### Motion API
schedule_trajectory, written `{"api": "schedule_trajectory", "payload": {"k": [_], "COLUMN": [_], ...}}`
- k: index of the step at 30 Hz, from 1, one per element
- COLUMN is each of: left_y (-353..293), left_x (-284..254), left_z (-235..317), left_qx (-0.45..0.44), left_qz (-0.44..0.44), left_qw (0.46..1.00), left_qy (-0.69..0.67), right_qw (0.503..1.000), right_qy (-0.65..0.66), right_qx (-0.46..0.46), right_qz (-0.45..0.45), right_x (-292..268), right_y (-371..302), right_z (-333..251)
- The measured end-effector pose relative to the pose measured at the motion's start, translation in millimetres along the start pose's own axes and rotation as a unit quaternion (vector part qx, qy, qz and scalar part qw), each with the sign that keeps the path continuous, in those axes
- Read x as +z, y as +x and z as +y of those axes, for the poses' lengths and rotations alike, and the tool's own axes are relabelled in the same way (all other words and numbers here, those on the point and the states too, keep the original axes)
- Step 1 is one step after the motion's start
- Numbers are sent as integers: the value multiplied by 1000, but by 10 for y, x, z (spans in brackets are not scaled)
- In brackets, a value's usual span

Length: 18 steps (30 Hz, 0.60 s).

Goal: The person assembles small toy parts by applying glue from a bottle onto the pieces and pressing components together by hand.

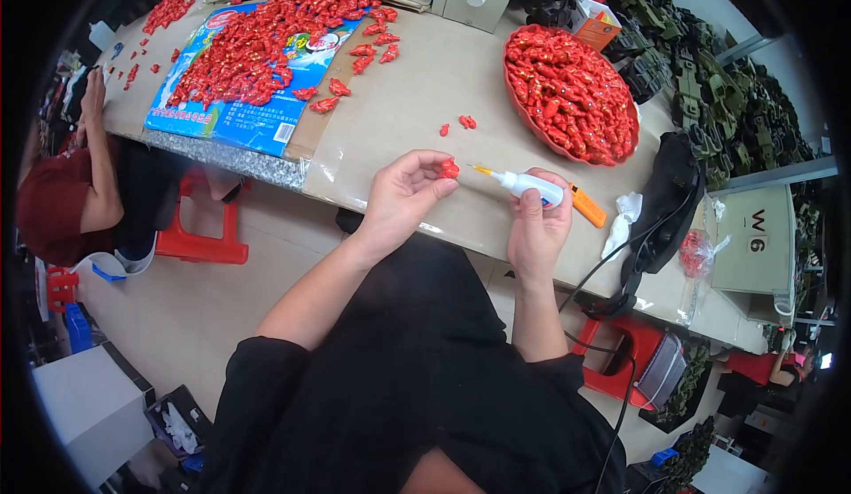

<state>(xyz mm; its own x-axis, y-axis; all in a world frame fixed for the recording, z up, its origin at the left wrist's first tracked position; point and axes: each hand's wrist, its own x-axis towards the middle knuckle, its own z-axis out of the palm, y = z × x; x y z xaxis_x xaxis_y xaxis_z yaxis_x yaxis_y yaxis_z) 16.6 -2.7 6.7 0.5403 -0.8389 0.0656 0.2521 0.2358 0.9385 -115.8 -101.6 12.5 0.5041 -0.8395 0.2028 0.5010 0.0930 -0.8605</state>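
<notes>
My left hand (403,194) pinches a small shiny red plastic piece (449,168) between thumb and fingers, over the table's front edge. In my right hand (538,228) is a white glue bottle (534,190) with a thin yellowish nozzle (481,170). The nozzle points left at the red piece, a short gap apart from it. Just beyond my hands, a couple of loose red pieces (467,122) lie on the table. An orange utility knife (588,207) rests right beside my right hand.
A red bowl (510,95) heaped with red pieces stands at the back right. Many more cover a blue printed sheet (235,135) at left. A crumpled white tissue (627,210) and a black bag (671,197) with a cable lie at right. Another person (75,188) sits far left.
</notes>
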Motion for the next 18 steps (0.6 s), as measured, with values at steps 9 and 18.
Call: {"api": "schedule_trajectory", "payload": {"k": [9, 18], "left_y": [-10, -17], "left_x": [17, 28], "left_z": [23, 24], "left_qx": [-8, -14], "left_qz": [9, 14], "left_qw": [1000, 1000], "left_qy": [11, 13], "right_qw": [972, 962], "right_qy": [-191, -221], "right_qx": [-123, -140], "right_qz": [-58, -71], "right_x": [0, 15], "right_y": [-75, -91], "right_z": [42, 54]}}
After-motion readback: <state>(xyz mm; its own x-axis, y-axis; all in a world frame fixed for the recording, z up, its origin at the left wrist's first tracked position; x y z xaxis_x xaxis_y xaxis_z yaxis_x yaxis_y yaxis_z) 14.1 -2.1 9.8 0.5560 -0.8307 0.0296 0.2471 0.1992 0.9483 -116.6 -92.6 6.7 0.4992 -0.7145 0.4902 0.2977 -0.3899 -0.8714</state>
